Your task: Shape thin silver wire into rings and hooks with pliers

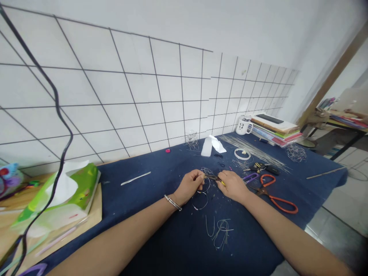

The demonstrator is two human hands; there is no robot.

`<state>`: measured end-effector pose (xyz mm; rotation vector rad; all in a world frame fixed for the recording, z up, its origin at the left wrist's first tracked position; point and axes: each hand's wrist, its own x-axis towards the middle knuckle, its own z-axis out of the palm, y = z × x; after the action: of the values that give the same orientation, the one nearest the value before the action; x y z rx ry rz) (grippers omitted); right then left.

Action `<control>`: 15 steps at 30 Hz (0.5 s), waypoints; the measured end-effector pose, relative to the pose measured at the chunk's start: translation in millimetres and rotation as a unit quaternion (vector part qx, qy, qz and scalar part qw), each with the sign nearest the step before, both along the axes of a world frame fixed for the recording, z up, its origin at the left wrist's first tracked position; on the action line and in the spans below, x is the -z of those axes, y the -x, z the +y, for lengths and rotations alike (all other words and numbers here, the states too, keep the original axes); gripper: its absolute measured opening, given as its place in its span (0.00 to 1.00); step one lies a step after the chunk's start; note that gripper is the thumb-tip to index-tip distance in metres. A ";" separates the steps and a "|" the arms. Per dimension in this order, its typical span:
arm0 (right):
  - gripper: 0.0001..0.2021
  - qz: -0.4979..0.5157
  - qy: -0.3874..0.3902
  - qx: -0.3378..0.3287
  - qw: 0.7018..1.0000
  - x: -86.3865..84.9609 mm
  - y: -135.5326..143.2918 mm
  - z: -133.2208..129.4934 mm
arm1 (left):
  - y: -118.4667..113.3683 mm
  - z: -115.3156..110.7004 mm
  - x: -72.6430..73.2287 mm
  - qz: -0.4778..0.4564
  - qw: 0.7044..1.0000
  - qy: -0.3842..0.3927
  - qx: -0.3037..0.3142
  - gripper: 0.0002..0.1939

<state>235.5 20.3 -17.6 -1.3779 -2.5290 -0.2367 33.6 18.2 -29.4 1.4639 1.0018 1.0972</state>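
My left hand (pixel 192 184) is closed in a pinch on a thin wire piece, with a wire loop (pixel 209 185) hanging by its fingers. My right hand (pixel 232 186) grips small pliers (pixel 212 177) with yellow handles; their dark jaws point left and meet the wire at my left fingertips. Just below lies another thin wire ring (pixel 205 207) on the dark blue cloth (pixel 161 230). Closer to me are several loose bent wires (pixel 222 233). Orange-handled scissors (pixel 268 191) rest right of my right hand, beside a purple-handled tool (pixel 251 177). The exact grip on the wire is too small to tell.
Long straight wires (pixel 255 151) lie at the back right, near a white mug (pixel 243 125) and stacked books (pixel 274 132). Black-handled pliers (pixel 264 168) and a white coil (pixel 242 154) lie nearer. At left are a green tissue pack (pixel 86 188) and a hanging black cable (pixel 57 103).
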 end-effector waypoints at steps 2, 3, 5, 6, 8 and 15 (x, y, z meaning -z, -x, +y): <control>0.07 -0.002 -0.001 0.003 1.000 0.4 0.2 0.1 | -0.1 0.0 0.5 0.006 1.000 -0.003 -0.003 0.11; 0.07 -0.004 -0.001 0.003 1.000 0.4 0.3 -0.1 | -0.2 -0.1 0.7 0.007 1.000 -0.002 -0.006 0.11; 0.07 -0.006 -0.002 0.003 1.000 0.0 0.4 -0.7 | -0.3 -0.5 0.6 0.007 1.000 0.000 -0.011 0.11; 0.07 -0.007 -0.002 0.002 1.000 -0.2 0.4 -1.1 | -0.4 -0.7 0.4 0.007 1.000 0.001 -0.011 0.11; 0.07 -0.008 -0.002 0.004 1.000 -0.4 0.4 -1.6 | -0.5 -1.1 -0.4 0.007 1.000 0.001 -0.011 0.11; 0.07 -0.014 0.000 0.003 1.000 -0.7 -0.3 -1.5 | -0.7 -2.5 -3.2 0.001 1.000 0.002 -0.006 0.11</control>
<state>235.8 18.7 -16.9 -1.3917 -2.5484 -0.2587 34.3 15.6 -26.3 1.4574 1.0150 1.1034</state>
